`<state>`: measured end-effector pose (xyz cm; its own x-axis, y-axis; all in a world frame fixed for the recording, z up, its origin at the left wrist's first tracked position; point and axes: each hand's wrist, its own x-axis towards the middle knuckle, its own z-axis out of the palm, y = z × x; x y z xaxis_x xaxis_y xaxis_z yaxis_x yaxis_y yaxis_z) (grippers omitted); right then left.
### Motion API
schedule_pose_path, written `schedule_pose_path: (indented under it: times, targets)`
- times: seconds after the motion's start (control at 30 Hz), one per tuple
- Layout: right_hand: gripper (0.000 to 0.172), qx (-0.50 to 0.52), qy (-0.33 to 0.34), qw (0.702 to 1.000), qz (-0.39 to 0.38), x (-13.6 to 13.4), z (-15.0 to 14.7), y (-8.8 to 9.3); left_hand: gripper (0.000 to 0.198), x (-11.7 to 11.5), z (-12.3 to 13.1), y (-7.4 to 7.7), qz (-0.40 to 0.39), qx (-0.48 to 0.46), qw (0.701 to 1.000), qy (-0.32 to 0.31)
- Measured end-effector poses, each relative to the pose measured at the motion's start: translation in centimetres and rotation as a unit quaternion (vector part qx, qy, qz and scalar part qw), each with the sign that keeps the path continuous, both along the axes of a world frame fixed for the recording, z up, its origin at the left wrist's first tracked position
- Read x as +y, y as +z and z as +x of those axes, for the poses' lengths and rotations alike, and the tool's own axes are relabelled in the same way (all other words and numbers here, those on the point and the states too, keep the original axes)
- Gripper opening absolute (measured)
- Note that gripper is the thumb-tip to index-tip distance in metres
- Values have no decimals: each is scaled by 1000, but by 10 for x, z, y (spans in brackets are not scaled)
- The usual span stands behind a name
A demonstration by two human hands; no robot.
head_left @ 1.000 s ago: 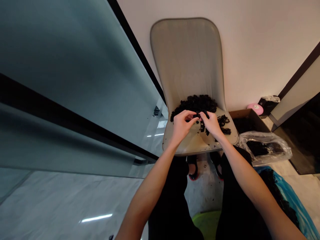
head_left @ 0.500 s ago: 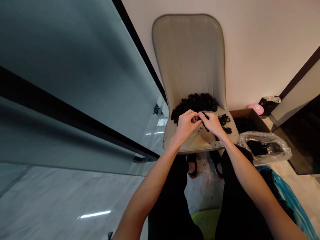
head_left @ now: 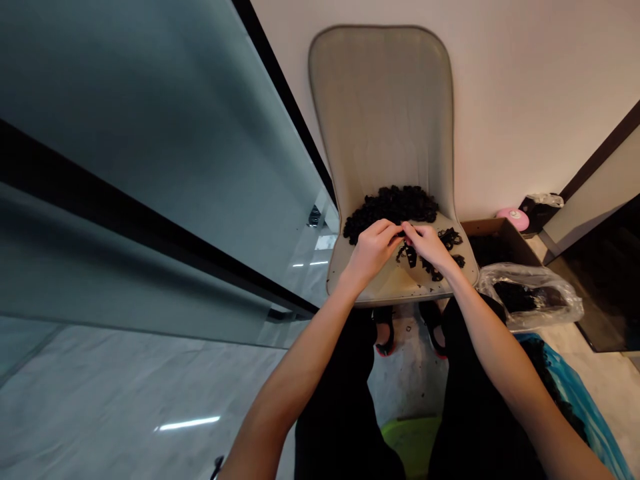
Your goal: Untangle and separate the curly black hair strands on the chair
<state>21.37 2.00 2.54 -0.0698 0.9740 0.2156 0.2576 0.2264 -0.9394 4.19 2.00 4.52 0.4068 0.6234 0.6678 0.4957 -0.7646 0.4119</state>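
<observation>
No words, brand names or numbers can be read. A pink round object (head_left: 513,219) bears a pale mark, too small to make out, and any print on the black box (head_left: 539,213) beside it is illegible.

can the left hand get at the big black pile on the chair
Likely yes: the left hand is just in front of the pile of small black pieces, with nothing visible between, though it seems occupied.

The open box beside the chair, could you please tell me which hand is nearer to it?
Right: the right hand is over the chair seat, left of the open box; the left hand is farther left, beyond the right hand.
</observation>
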Motion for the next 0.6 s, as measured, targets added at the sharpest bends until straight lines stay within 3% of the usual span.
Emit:
schedule_pose_path:
  times: [0.3, 0.5, 0.6]
  targets:
    - [58, 71, 18, 997, -5, 6, 3, -6, 14, -6, 2, 10, -47, -29, 998, -15]
    - [68, 61, 6, 997, -39, 9, 0, -8, 10, 0, 5, 1, -21, -38, 999, 22]
    - [66, 38, -15, 999, -16, 7, -3, -8, 11, 3, 7, -5, 2, -38, 999, 34]
